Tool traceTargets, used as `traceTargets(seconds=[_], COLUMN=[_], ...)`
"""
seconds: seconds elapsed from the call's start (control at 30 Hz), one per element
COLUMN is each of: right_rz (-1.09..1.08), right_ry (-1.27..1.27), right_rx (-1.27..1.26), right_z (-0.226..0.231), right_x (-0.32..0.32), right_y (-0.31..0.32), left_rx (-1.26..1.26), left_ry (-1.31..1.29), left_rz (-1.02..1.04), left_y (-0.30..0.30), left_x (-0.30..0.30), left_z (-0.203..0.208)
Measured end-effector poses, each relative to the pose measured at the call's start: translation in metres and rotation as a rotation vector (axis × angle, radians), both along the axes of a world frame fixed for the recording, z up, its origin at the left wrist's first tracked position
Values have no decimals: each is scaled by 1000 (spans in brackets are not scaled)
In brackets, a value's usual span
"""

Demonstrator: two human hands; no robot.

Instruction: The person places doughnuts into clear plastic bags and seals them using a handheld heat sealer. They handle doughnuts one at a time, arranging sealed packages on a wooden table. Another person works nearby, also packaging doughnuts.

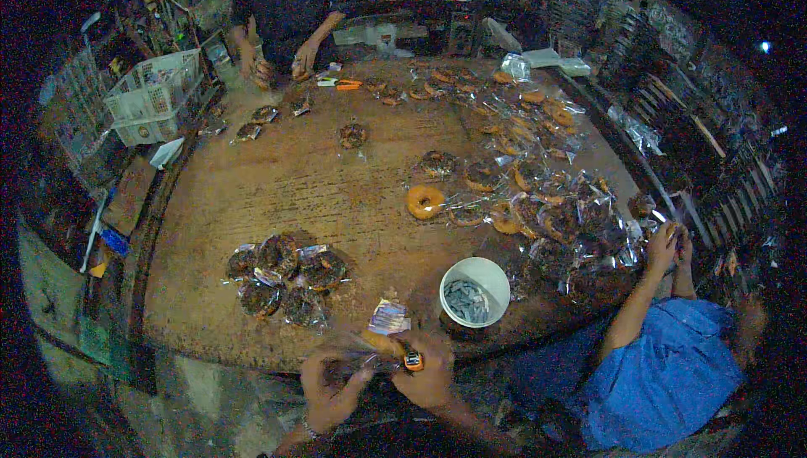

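Note:
At the near table edge, my left hand is closed on the clear plastic bag of a doughnut, its fingers pinching the wrapping. My right hand, close beside it, grips a small orange stapler, mostly hidden by the fingers. Just beyond my hands lies a small stack of printed paper labels. To the right stands a white bucket with small grey strips inside. Several bagged doughnuts with dark topping form a cluster to the left.
A large pile of bagged doughnuts covers the table's right side. One co-worker in blue handles something at the right edge; another co-worker stands across the wooden table. White plastic crates sit beyond the left edge.

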State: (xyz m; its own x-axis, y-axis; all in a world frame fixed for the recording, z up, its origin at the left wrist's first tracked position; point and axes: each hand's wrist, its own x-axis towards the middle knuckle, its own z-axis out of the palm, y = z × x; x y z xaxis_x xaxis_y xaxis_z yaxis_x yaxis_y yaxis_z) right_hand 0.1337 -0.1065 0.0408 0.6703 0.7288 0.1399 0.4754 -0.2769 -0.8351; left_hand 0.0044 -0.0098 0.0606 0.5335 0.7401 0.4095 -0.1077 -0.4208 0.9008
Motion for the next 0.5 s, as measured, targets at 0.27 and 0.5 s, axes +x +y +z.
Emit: traceTargets(seconds=[0.27,0.5], right_rz=[219,95], right_ry=[414,527], right_rx=[75,108], right_z=[-24,-11], right_x=[-5,0], right_y=[-1,-8], left_rx=[-566,-775], left_ry=[323,421], left_rz=[-361,-246], left_y=[27,28], left_x=[-13,-14], left_z=[-7,-17])
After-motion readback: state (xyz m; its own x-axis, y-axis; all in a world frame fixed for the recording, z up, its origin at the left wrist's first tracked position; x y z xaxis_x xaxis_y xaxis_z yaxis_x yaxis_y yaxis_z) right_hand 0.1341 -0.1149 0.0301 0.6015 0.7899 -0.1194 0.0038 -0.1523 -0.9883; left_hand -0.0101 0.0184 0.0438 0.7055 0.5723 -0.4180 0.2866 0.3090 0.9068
